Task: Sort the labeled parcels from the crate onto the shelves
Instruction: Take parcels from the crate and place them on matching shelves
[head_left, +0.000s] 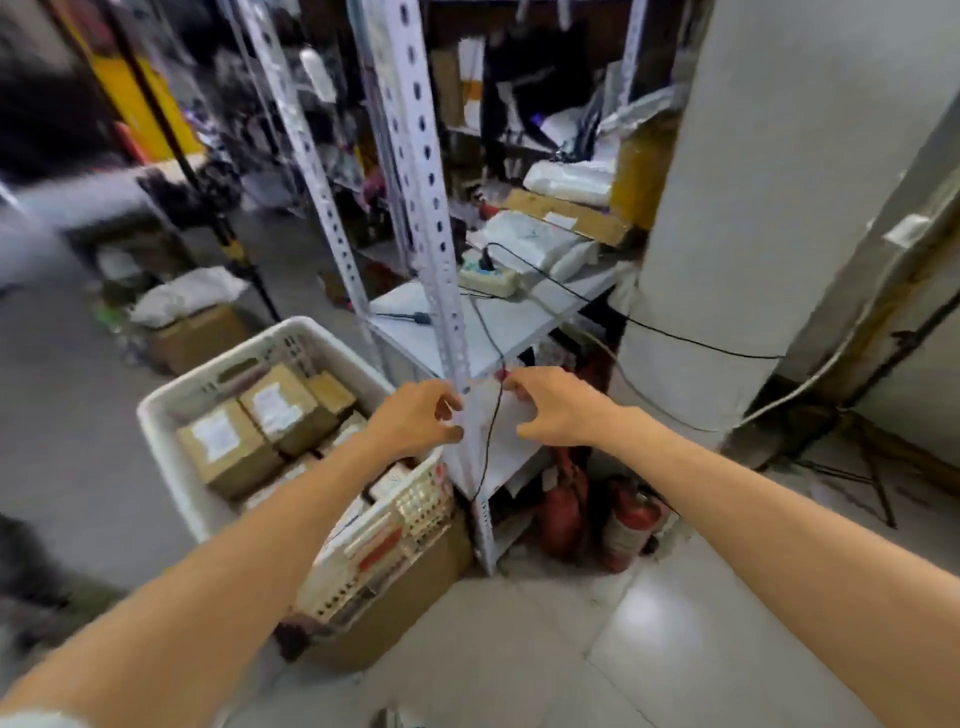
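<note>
Nearest, both bare forearms reach straight forward from the bottom edge and converge on a slotted metal shelf upright (441, 260). The left hand (415, 418) sits at the left of the post, fingers and thumb half curled in a C; the blur hides whether it grips anything. The right hand (553, 410) is just right of the post, palm down, fingers bent over a white flat surface (501, 431); parcel or shelf board, I cannot tell. A thin black cable (488, 447) hangs between the hands.

Left of the arms, the white plastic crate (171, 395) rests on a cardboard box (405, 597) and holds brown labeled parcels (228, 447). Red fire extinguishers (631, 525) stand under the shelving on the right. Farther, a power strip (488, 278) lies on a grey shelf (452, 338), with white poly bags (524, 234) behind.
</note>
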